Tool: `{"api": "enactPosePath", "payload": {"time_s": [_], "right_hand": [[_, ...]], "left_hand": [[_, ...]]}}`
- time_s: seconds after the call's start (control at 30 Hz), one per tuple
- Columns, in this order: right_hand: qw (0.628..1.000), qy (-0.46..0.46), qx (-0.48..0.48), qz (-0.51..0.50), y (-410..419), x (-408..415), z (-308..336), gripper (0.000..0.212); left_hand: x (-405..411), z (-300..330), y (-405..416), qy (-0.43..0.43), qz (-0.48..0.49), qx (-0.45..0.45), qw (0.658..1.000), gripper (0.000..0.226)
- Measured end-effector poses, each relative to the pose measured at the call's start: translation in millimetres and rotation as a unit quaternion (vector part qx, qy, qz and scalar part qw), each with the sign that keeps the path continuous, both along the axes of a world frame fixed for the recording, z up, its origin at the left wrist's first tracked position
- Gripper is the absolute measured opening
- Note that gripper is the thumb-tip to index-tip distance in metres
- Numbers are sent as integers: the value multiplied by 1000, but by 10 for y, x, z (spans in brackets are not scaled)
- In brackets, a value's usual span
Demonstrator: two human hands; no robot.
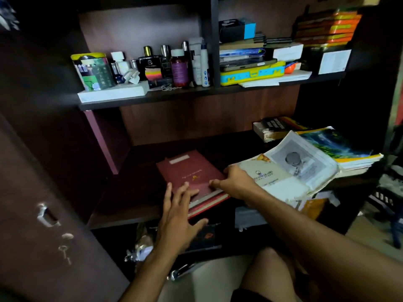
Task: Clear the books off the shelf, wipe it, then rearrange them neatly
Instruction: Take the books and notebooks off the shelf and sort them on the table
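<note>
Where dark shelf point(130, 205) sits, red book point(189, 171) rests.

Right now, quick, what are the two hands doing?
Left hand: open, fingers spread flat on the red book.
Right hand: fingers curled on the red book's right edge, gripping it.

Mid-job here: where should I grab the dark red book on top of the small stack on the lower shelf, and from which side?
Grip the dark red book at its near corner, coming from the front: the stack overhangs the shelf edge there, leaving room beneath for fingers.
</note>
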State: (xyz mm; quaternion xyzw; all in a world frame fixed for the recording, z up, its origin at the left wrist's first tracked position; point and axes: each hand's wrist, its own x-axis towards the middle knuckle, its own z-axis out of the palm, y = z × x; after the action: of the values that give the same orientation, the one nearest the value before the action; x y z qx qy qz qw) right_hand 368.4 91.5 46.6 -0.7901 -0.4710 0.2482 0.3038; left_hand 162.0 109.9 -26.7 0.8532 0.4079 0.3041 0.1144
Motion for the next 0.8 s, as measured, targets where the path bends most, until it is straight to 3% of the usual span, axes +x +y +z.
{"api": "enactPosePath", "payload": {"time_s": [0.1,0.23,0.33,0.4,0.6,0.7,0.8], "right_hand": [[999,39,-1,19,-223,-354,-169,48],[977,211,8,0,-693,-688,-128,41],[898,440,6,-11,-1121,-664,231,46],[858,506,80,-43,-1517,-518,512,42],[843,427,309,-111,-3178,96,1045,42],[833,349,391,-175,-4189,398,1127,41],[805,306,439,-257,-5064,613,1093,45]], "left_hand": [[-356,-57,-314,22,73,36,996,95],[-700,-43,-599,-19,53,123,991,96],[-597,233,-770,-85,-8,147,986,87],[-326,500,-980,-131,-66,159,976,77],[767,1212,-1881,-217,-276,203,914,46],[1500,1365,-2552,-237,-412,153,866,53],[2055,1409,-3276,-238,-534,17,812,74]]}}
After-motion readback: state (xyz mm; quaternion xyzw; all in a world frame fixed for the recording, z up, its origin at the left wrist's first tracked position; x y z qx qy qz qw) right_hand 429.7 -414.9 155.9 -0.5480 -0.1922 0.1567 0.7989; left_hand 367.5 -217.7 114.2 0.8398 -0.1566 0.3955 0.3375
